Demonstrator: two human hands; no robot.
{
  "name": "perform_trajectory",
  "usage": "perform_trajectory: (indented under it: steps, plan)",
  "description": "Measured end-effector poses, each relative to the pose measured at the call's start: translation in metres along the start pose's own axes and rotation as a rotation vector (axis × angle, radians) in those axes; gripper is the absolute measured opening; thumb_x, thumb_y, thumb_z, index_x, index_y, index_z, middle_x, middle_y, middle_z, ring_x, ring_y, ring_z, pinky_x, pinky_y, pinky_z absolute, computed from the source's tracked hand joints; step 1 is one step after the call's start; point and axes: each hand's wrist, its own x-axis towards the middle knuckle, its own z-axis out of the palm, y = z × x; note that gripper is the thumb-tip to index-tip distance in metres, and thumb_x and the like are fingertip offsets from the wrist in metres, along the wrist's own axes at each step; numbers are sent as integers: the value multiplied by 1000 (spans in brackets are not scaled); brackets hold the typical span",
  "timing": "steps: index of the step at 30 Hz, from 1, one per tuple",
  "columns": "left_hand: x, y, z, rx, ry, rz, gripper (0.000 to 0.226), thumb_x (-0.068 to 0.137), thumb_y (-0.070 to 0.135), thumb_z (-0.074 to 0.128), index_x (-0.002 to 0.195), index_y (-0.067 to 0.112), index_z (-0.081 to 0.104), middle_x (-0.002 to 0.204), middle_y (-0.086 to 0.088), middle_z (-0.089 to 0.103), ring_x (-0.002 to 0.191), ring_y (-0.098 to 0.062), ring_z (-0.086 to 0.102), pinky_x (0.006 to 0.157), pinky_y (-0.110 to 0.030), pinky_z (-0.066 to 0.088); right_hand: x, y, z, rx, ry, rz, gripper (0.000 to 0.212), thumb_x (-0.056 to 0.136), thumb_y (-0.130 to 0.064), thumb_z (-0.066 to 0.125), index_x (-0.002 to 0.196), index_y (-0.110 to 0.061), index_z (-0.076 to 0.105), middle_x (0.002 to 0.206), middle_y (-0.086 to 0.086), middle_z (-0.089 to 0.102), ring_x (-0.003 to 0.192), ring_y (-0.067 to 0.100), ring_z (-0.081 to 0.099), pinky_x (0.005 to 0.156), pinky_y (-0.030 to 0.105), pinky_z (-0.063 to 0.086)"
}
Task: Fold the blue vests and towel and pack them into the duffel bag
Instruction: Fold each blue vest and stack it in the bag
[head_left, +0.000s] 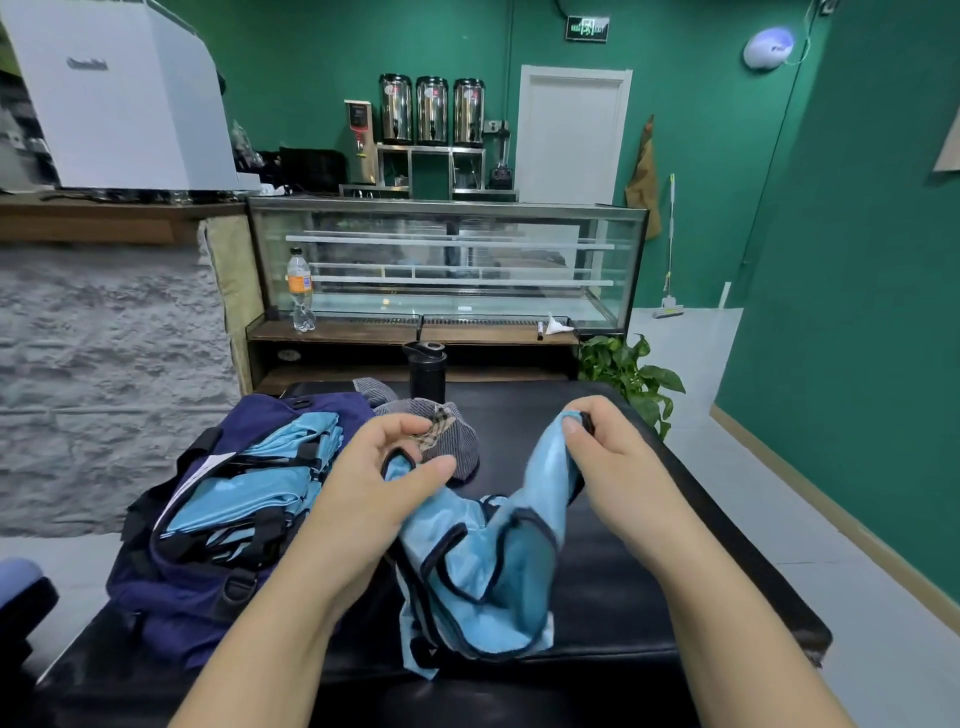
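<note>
Pinching one blue vest (483, 561), left hand (374, 478) and right hand (618, 467) each grip a strap; folded vests (249, 493) fill one duffel bag (171, 597).

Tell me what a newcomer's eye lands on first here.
First the light blue vest, held up at centre over the black bench, its two top corners pinched by the left hand and the right hand. Next the open navy duffel bag on the left, with folded blue vests already inside it.
</note>
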Motion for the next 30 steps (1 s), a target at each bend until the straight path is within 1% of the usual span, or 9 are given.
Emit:
perform_trajectory:
  steps: [3, 7, 10, 13, 16, 20, 25, 27, 30]
  plan:
    - [2, 0, -2, -136, 59, -35, 41, 62, 13, 60, 101, 26, 60, 83, 8, 57, 72, -5, 54, 68, -18, 46, -4, -6, 4, 21, -53, 21, 18, 96, -18, 42, 86, -24, 56, 76, -11, 52, 62, -3, 45, 58, 12, 36]
    - [1, -2, 3, 13, 155, 26, 36, 69, 26, 52, 102, 41, 54, 103, 6, 55, 91, -13, 50, 89, -34, 39, -11, -16, 16, 17, -252, -20, 17, 88, -39, 58, 84, -24, 64, 77, -16, 60, 67, -6, 50, 67, 18, 38]
    - [-2, -2, 11, 99, 145, 62, 30, 80, 29, 51, 109, 36, 48, 107, 6, 53, 96, -11, 48, 96, -36, 39, -12, -14, 26, -55, -339, -86, 28, 79, -49, 69, 83, -22, 65, 69, -11, 57, 62, 2, 48, 61, 21, 38]
    - [-2, -2, 11, 100, 83, 59, 28, 83, 26, 50, 110, 33, 49, 106, 8, 55, 98, -12, 51, 93, -33, 42, -8, -11, 25, -51, -244, -97, 15, 84, -30, 69, 74, -19, 65, 66, -5, 57, 59, 7, 46, 60, 27, 38]
    - [-1, -1, -1, 48, -83, 37, 27, 91, 11, 50, 111, 30, 54, 91, 2, 65, 87, -16, 57, 79, -30, 46, -5, -6, 16, -15, -157, -106, 14, 88, -27, 66, 77, -18, 66, 66, -9, 55, 60, 4, 45, 58, 19, 37]
    - [-1, 1, -13, 209, -209, 97, 24, 82, 26, 51, 97, 40, 63, 71, -8, 48, 66, -21, 41, 66, -34, 37, -1, -1, 10, -20, -120, -99, 14, 89, -26, 65, 76, -18, 64, 60, -14, 52, 56, 1, 43, 54, 13, 34]
    - [-6, 7, -5, -116, -217, -28, 12, 69, 17, 64, 72, 24, 73, 59, 2, 58, 54, -8, 52, 52, -18, 45, 10, 9, 16, 11, 122, 55, 17, 90, -30, 61, 90, -13, 60, 80, -11, 58, 67, 1, 50, 55, 10, 35]
    - [-7, 8, -5, -103, -228, -39, 16, 70, 15, 63, 76, 23, 75, 56, -1, 57, 55, -10, 56, 55, -20, 49, 15, 15, 13, 26, 256, 100, 32, 94, -26, 53, 77, -1, 43, 65, -2, 41, 54, 9, 34, 47, 19, 27]
    - [-11, 13, -4, 5, -335, -33, 21, 71, 14, 62, 90, 17, 72, 55, 5, 56, 58, -7, 56, 64, -20, 51, 20, 16, 5, 156, 404, 113, 25, 93, -11, 42, 70, -14, 33, 59, -4, 21, 47, 9, 18, 43, 19, 18]
